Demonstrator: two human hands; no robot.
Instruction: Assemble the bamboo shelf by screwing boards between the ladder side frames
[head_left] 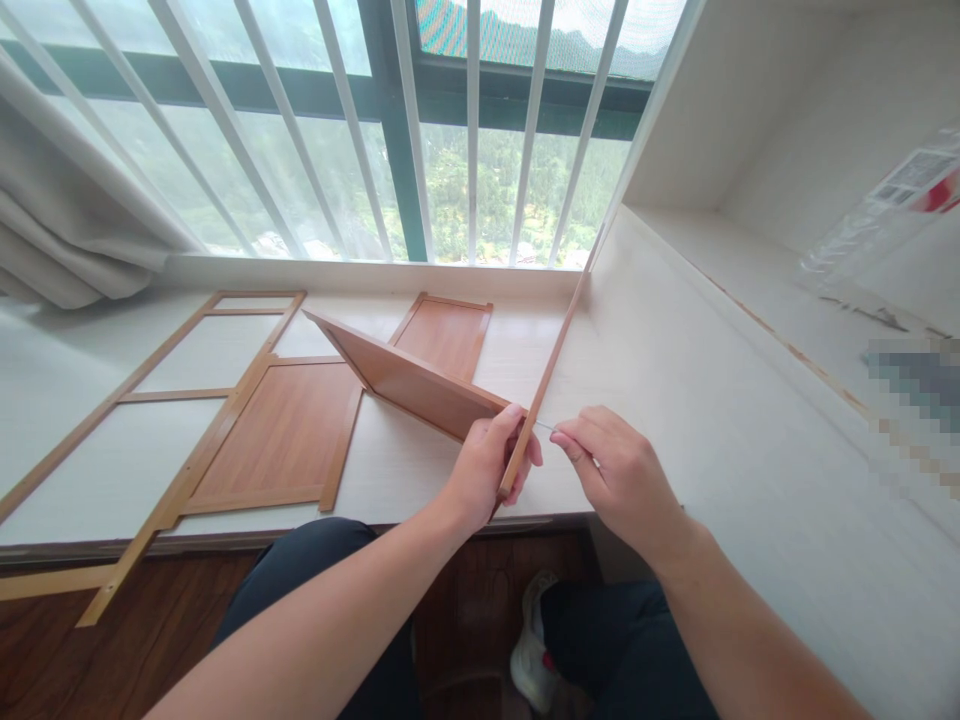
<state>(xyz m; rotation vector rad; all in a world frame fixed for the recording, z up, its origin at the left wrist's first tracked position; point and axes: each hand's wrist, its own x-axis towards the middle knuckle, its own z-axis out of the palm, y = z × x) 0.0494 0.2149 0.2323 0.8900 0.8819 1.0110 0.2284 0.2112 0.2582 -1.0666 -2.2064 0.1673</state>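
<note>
Our left hand [487, 462] grips a thin wooden strip [551, 365] against the tilted panel [405, 380]. Our right hand [611, 470] pinches a small screw [546, 427] at the strip.

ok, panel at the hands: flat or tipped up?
Tipped up. The wood panel slants off the white sill, its near corner gripped by the left hand.

A white window ledge [420, 470] carries a wooden frame [142, 420] and flat wood panels [277, 435].
</note>
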